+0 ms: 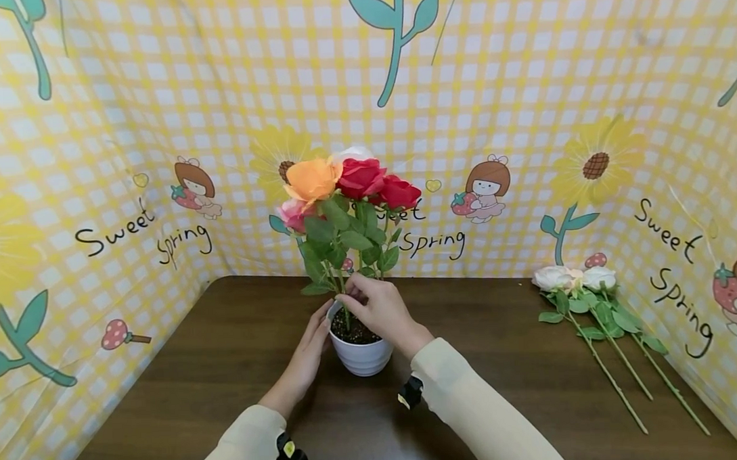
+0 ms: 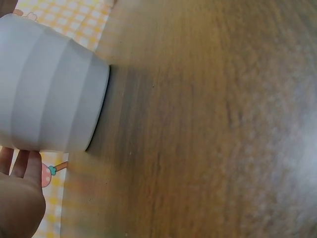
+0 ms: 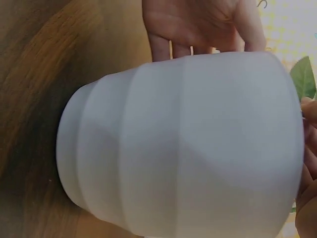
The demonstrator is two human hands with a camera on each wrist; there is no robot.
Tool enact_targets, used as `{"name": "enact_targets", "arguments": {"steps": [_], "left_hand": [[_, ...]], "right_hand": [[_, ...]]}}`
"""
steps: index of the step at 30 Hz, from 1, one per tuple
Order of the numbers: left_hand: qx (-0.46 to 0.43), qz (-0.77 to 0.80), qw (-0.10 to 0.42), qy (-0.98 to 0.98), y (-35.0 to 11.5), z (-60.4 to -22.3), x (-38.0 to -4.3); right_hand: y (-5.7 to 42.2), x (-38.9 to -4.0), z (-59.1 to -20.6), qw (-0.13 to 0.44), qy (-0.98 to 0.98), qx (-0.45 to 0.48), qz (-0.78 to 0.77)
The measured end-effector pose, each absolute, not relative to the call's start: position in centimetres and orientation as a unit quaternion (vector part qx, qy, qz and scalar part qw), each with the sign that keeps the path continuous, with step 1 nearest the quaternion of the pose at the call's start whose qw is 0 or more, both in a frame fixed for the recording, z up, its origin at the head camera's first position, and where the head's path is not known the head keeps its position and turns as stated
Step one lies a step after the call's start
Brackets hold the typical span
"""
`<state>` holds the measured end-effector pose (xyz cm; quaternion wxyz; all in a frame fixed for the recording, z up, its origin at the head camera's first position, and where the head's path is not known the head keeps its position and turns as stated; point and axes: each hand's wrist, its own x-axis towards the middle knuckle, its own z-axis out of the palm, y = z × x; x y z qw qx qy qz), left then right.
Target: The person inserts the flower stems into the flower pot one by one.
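A white ribbed flowerpot [image 1: 362, 357] filled with dark soil [image 1: 361, 334] stands upright on the table. Several artificial roses rise from it: an orange rose [image 1: 314, 180], a pink rose [image 1: 296, 214], two red roses [image 1: 362, 178] and a white rose [image 1: 353, 153] partly hidden at the back. My left hand [image 1: 308, 357] rests with fairly straight fingers against the pot's left side; the left wrist view shows its fingertips [image 2: 33, 166] at the ribbed wall. Over the rim, my right hand [image 1: 380, 309] pinches a green stem [image 1: 341, 282] low down, just above the soil.
Three white roses [image 1: 553, 278] with long stems [image 1: 620, 363] lie at the right of the dark wooden table [image 1: 239, 356]. A yellow checked cloth [image 1: 497, 70] with printed flowers and lettering hangs behind and along both sides.
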<state>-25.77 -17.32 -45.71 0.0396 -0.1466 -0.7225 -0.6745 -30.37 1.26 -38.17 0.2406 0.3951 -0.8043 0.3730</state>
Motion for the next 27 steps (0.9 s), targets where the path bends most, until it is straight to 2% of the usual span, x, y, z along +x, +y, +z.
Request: {"name": "enact_targets", "arguments": {"steps": [27], "left_hand": [[-0.137,-0.665,0.041,-0.733,-17.2,-45.5,-25.6]], "right_hand": [[1.8,-29.7,-37.0,0.162,-0.838,0.413,0.317]]}}
